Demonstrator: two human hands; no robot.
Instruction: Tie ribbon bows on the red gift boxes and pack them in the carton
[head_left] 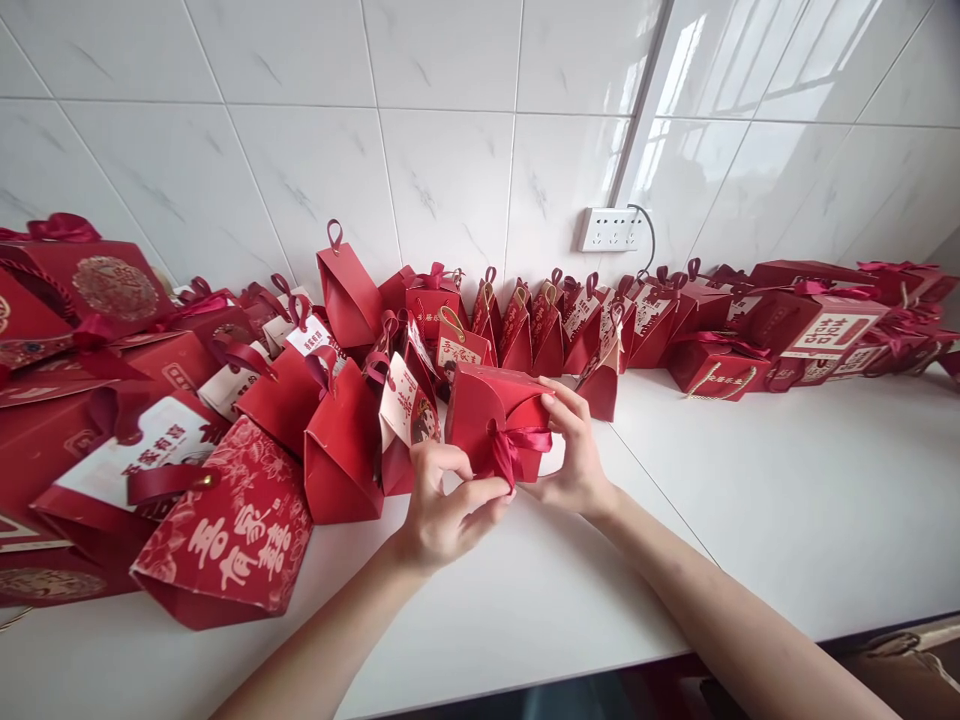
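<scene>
A small red gift box (491, 410) with a dark red ribbon bow (517, 447) on its front sits just above the white counter at the centre. My left hand (442, 505) is closed, its fingertips pinching the ribbon at the box's lower front. My right hand (574, 450) wraps round the box's right side, fingers curled against it. Both forearms reach in from the bottom of the view.
Many red gift boxes and bags (247, 530) crowd the left of the white counter (787, 500) and line the tiled wall (712, 355). A wall socket (609, 228) with a cable is behind them. The counter's front edge runs along the bottom right.
</scene>
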